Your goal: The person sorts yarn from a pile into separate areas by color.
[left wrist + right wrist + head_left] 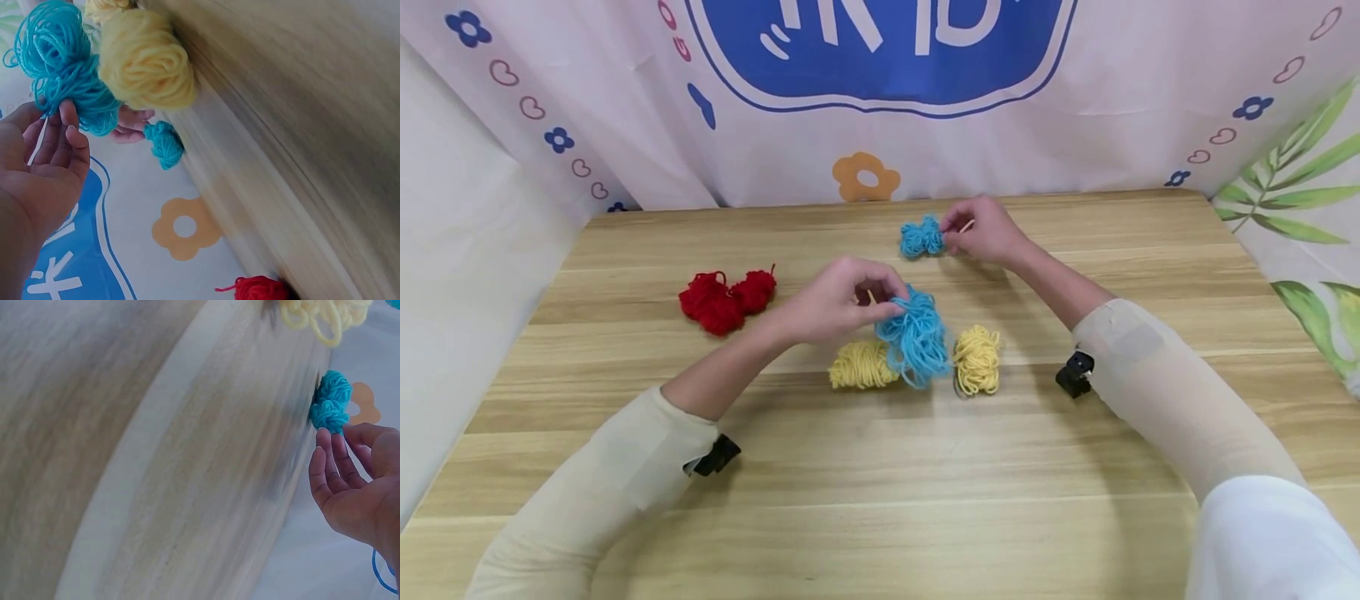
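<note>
a beige-sleeved left arm (pixel 617 458) and beige-sleeved right arm (pixel 1172 400) extend forward, bare left hand (pixel 838 302) pinching, bare right hand (pixel 987 233) pinching farther out.

I'm viewing beige sleeves (pixel 1180 408) | black device (pixel 718 456) is jutting from each | white sleeve (pixel 1262 542) is overlapping right one

Head cam looks fwd/down over most of the table (pixel 850 467) to the far cloth (pixel 1037 150). L wrist cam (pixel 715 457) & R wrist cam (pixel 1075 373) face far, tipped sideways, v. close to left hand (pixel 40 181) & right hand (pixel 362 506); both get the small blue bundle (pixel 917 240). R's blurry; I'd say it's low.
</note>
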{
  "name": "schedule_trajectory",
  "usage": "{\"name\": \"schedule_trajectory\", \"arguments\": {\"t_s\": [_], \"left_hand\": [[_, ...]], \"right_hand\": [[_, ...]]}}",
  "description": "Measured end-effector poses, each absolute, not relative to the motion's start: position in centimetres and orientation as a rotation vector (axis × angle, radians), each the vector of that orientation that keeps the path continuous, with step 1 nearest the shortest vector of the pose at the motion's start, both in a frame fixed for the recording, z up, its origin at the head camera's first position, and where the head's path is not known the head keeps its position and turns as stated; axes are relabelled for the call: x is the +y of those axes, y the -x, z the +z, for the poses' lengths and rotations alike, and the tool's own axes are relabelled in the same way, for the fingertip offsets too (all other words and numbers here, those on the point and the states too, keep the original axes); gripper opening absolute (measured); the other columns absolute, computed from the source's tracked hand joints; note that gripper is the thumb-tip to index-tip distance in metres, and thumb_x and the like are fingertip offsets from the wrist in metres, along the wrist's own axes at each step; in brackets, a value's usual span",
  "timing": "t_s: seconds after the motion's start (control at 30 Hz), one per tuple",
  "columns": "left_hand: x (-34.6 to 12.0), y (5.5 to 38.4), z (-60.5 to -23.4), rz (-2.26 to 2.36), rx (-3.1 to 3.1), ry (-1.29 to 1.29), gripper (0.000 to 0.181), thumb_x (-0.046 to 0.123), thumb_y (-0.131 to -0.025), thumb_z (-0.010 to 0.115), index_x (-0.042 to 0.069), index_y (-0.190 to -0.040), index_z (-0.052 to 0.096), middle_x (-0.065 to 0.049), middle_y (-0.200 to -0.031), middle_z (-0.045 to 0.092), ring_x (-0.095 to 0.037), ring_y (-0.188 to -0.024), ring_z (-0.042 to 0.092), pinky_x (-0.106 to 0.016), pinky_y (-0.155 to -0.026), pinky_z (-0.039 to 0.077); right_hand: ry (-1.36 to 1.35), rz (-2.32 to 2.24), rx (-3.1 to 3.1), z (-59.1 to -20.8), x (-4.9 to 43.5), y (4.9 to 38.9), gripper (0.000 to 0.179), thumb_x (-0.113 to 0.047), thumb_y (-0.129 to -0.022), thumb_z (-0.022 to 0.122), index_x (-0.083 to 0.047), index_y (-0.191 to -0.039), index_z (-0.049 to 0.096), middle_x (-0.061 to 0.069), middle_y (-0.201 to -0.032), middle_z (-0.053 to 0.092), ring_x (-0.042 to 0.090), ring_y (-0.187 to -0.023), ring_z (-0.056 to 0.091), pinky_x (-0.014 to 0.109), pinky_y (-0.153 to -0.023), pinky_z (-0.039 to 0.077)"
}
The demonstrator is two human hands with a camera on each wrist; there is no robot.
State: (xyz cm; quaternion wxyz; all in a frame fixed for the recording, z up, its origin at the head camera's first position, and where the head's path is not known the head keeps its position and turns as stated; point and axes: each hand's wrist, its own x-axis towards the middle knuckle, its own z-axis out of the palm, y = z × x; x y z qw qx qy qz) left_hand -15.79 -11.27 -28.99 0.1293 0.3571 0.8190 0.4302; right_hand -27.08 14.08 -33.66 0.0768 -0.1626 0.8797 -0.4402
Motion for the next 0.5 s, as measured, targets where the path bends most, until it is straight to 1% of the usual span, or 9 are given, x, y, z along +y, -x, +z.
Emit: {"name": "schedule_trajectory", "arguments": {"t_s": [0.17, 0.27, 0.4, 0.5], "left_hand": [[-11.6, 16.7, -29.3, 1.262, 2.427, -1.007, 0.006, -0.001, -0.095, 0.072, -0.003, -0.101, 0.073, -0.009, -0.090, 0.072, -0.021, -0.080, 0.062, -0.028, -0.071, 0.055], [-11.8, 17.0, -29.4, 1.267, 2.454, -0.982, 0.007, -0.001, -0.095, 0.072, -0.003, -0.101, 0.074, -0.010, -0.090, 0.072, -0.022, -0.080, 0.063, -0.029, -0.072, 0.056], [-11.9, 17.6, -29.5, 1.272, 2.475, -0.957, 0.007, 0.000, -0.095, 0.073, -0.003, -0.101, 0.074, -0.010, -0.091, 0.073, -0.023, -0.081, 0.063, -0.029, -0.073, 0.056], [-12.0, 18.0, -29.7, 1.277, 2.486, -0.933, 0.007, 0.000, -0.095, 0.072, -0.003, -0.102, 0.075, -0.011, -0.092, 0.072, -0.023, -0.081, 0.063, -0.028, -0.072, 0.055]], "right_hand": [[0.494, -1.319, 2.632, -33.7, 14.1, 27.0, 0.013, 0.002, -0.096, 0.065, 0.008, -0.107, 0.071, 0.016, -0.094, 0.066, 0.026, -0.078, 0.067, 0.020, -0.058, 0.052], [0.511, -1.328, 2.626, -33.7, 14.1, 26.9, 0.014, 0.003, -0.095, 0.065, 0.009, -0.106, 0.070, 0.018, -0.094, 0.067, 0.027, -0.078, 0.068, 0.020, -0.057, 0.052], [0.540, -1.334, 2.625, -33.7, 14.1, 26.8, 0.013, 0.004, -0.094, 0.066, 0.010, -0.105, 0.070, 0.019, -0.094, 0.068, 0.028, -0.078, 0.068, 0.019, -0.059, 0.052], [0.570, -1.335, 2.631, -33.7, 14.1, 26.8, 0.012, 0.005, -0.094, 0.066, 0.010, -0.104, 0.071, 0.020, -0.095, 0.069, 0.025, -0.078, 0.067, 0.019, -0.061, 0.053]]}}
